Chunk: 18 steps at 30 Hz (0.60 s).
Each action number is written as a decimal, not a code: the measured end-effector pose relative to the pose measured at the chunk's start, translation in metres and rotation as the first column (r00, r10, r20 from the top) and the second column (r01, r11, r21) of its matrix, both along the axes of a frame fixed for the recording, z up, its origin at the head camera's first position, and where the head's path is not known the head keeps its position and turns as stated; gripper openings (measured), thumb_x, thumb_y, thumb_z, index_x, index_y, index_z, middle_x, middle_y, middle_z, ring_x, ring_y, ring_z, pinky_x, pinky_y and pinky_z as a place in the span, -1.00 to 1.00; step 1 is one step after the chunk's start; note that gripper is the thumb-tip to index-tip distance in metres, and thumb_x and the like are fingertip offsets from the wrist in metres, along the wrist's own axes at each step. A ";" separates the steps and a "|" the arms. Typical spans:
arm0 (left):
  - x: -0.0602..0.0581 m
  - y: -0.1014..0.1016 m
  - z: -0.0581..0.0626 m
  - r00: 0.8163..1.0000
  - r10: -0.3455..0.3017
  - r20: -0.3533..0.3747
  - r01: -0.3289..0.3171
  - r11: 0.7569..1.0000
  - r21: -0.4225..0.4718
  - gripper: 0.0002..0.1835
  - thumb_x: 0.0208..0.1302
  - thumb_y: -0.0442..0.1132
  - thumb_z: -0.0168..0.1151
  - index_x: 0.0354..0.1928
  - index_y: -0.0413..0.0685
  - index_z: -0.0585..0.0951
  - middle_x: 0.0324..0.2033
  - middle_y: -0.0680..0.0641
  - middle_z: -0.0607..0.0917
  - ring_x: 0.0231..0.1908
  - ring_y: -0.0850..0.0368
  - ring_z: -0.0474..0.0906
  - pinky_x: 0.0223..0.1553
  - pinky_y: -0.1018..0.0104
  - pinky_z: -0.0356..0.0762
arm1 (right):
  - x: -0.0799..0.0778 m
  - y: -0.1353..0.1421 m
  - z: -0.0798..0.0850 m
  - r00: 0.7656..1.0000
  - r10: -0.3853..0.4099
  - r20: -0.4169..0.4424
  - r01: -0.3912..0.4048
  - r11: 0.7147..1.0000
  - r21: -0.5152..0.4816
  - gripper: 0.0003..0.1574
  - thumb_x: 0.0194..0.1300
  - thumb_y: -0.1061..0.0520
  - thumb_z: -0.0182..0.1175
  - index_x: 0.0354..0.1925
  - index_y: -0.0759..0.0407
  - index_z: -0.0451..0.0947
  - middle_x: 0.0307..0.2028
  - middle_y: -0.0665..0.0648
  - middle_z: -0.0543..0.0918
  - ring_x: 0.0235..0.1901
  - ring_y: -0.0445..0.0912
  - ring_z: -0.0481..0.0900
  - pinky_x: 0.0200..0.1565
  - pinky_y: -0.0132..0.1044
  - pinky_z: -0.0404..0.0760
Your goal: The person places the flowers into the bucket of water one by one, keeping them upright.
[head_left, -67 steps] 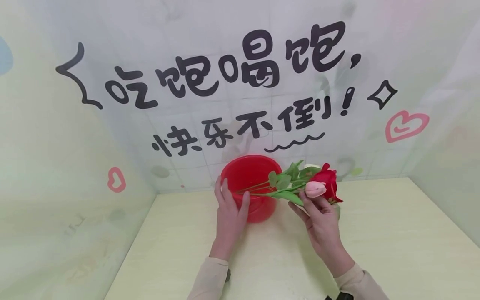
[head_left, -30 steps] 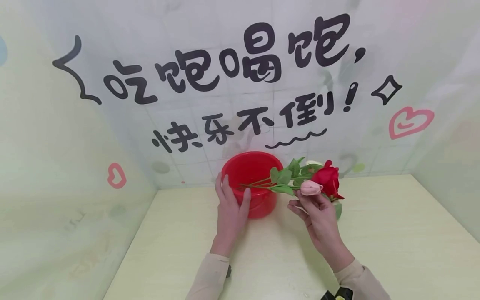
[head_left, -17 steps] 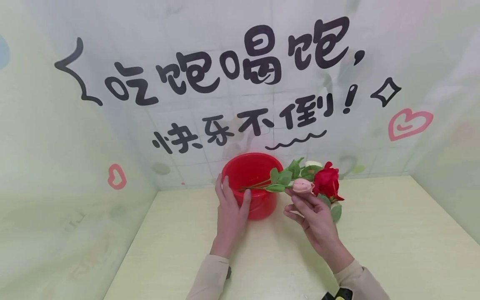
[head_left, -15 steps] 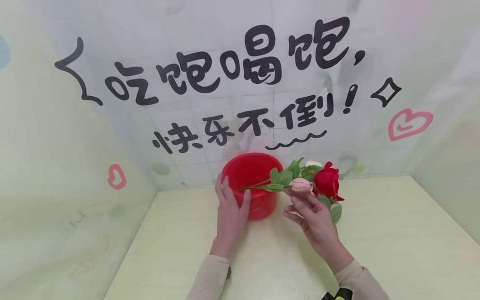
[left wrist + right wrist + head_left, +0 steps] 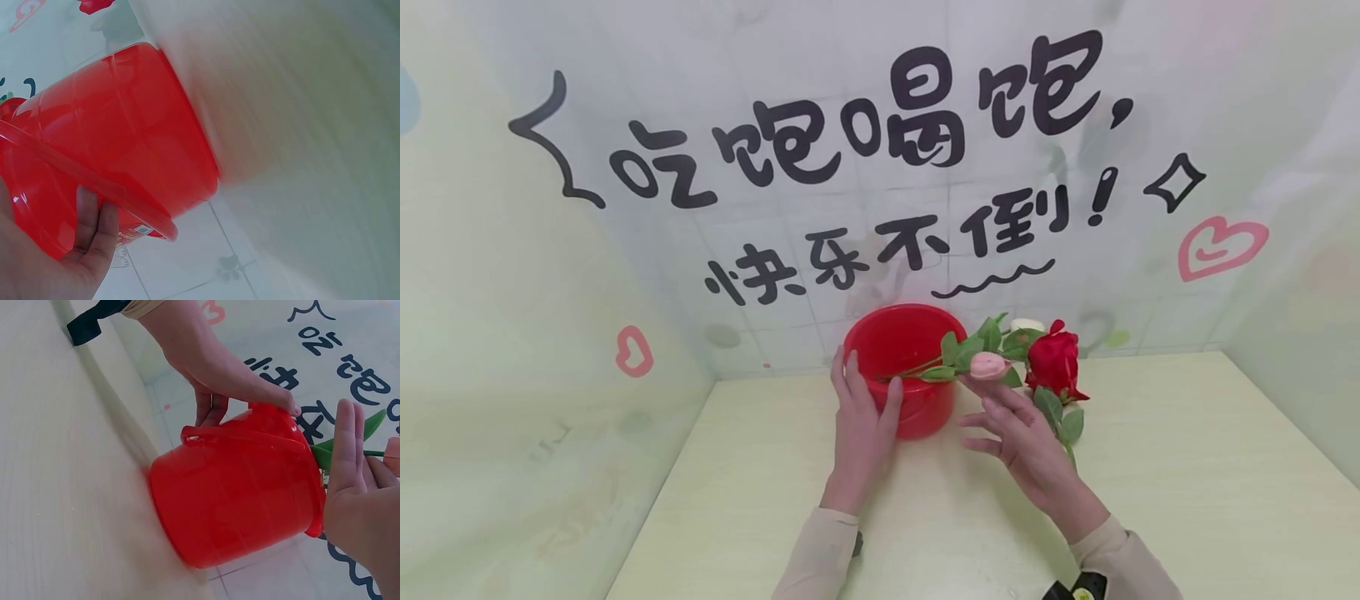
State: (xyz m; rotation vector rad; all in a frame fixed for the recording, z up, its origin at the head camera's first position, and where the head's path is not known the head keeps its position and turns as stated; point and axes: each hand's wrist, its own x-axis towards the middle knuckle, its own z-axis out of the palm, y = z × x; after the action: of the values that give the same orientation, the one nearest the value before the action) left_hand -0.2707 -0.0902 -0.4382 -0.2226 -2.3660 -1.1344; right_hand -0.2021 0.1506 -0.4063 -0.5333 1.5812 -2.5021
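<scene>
A red bucket (image 5: 925,417) stands on the table against the back wall. My left hand (image 5: 859,429) grips its left side, the thumb at the near rim. In the left wrist view, fingers of that hand lie near the bucket's red handle (image 5: 69,164). Flower stems enter the bucket and lean over its right rim. They carry a pink tulip (image 5: 988,366), a red rose (image 5: 1054,365) and a white bloom (image 5: 1027,324). My right hand (image 5: 1033,454) sits just below the tulip, fingers spread and mostly straight, fingertips at its underside. The bucket wall hides the stem ends.
Pale wooden table (image 5: 1187,467) lies under the bucket. Behind rises a printed backdrop (image 5: 790,50) with black lettering and hearts; similar walls close both sides. A dark wrist device (image 5: 1084,586) shows by the right sleeve.
The pink tulip has shifted left toward the bucket, with my right hand following. My right fingers have loosened and spread. The rose and my left hand on the bucket have hardly moved.
</scene>
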 end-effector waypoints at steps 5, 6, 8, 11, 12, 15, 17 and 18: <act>-0.001 0.000 0.001 1.000 -0.003 -0.020 0.003 1.000 0.000 0.02 0.44 0.26 0.26 0.69 0.05 -0.03 0.64 0.05 0.00 0.13 -0.06 0.63 0.05 0.02 0.74 | -0.001 0.001 0.001 0.987 0.153 -0.056 -0.154 0.988 -0.019 -0.39 0.73 0.08 -0.23 0.62 0.00 0.25 0.55 0.04 0.38 0.20 0.03 0.68 0.13 -0.04 0.72; -0.001 0.001 0.001 1.000 -0.003 -0.022 0.003 1.000 -0.001 0.02 0.44 0.24 0.27 0.69 0.04 -0.03 0.64 0.04 0.01 0.14 -0.07 0.63 0.05 0.02 0.74 | -0.001 0.001 0.001 0.983 0.171 -0.062 -0.172 0.985 -0.023 -0.39 0.73 0.07 -0.25 0.62 0.01 0.24 0.55 0.05 0.36 0.22 0.05 0.66 0.14 -0.03 0.72; -0.001 0.001 0.001 1.000 0.000 -0.024 0.000 1.000 -0.006 0.02 0.43 0.22 0.29 0.69 0.04 -0.03 0.64 0.04 0.01 0.13 -0.07 0.64 0.04 0.02 0.74 | -0.001 0.001 0.000 0.980 0.188 -0.059 -0.190 0.982 -0.023 -0.37 0.73 0.07 -0.27 0.63 0.01 0.22 0.56 0.05 0.34 0.24 0.06 0.65 0.15 -0.02 0.71; -0.001 0.001 0.000 1.000 0.005 -0.026 -0.005 1.000 -0.012 0.02 0.43 0.21 0.29 0.69 0.03 -0.02 0.64 0.03 0.01 0.11 -0.07 0.65 0.04 0.02 0.74 | -0.002 0.001 0.000 0.983 0.177 -0.044 -0.177 0.984 0.002 -0.36 0.72 0.07 -0.26 0.64 0.04 0.20 0.56 0.06 0.35 0.25 0.11 0.64 0.15 -0.01 0.71; -0.001 0.001 0.000 1.000 0.005 -0.028 -0.005 1.000 -0.013 0.01 0.43 0.22 0.29 0.69 0.03 -0.02 0.64 0.03 0.01 0.11 -0.07 0.65 0.04 0.02 0.74 | -0.002 0.001 0.000 0.985 0.166 -0.039 -0.166 0.986 0.015 -0.37 0.73 0.06 -0.26 0.64 0.06 0.20 0.55 0.06 0.36 0.25 0.12 0.64 0.15 0.00 0.71; -0.001 0.000 0.000 1.000 0.006 -0.029 -0.006 1.000 -0.012 0.01 0.44 0.24 0.27 0.68 0.03 -0.01 0.64 0.03 0.01 0.09 -0.07 0.66 0.03 0.02 0.75 | -0.002 0.002 0.000 0.993 0.120 -0.006 -0.119 0.992 0.041 -0.42 0.73 0.05 -0.19 0.57 0.06 0.31 0.47 0.06 0.48 0.20 0.10 0.68 0.13 0.03 0.72; -0.001 0.000 0.000 1.000 0.008 -0.027 -0.008 1.000 -0.011 0.00 0.44 0.25 0.25 0.68 0.03 -0.01 0.64 0.03 0.01 0.07 -0.07 0.66 0.03 0.02 0.75 | -0.002 0.003 0.001 0.997 0.079 0.021 -0.080 0.995 0.053 -0.51 0.73 0.05 -0.14 0.44 0.03 0.47 0.34 0.05 0.61 0.13 0.04 0.73 0.10 0.01 0.74; -0.001 0.000 0.000 1.000 0.009 -0.026 -0.009 1.000 -0.010 0.00 0.44 0.26 0.25 0.68 0.03 -0.01 0.64 0.03 0.01 0.06 -0.07 0.67 0.02 0.02 0.75 | -0.002 0.004 0.001 0.998 0.056 0.033 -0.058 0.997 0.057 -0.57 0.72 0.06 -0.11 0.34 0.01 0.55 0.24 0.04 0.67 0.07 0.01 0.75 0.08 -0.02 0.75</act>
State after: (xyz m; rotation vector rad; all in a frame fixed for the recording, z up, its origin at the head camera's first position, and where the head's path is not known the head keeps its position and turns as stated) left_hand -0.2720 -0.0900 -0.4382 -0.2284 -2.3486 -1.1085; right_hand -0.2043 0.1548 -0.4052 -0.5209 1.5987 -2.4032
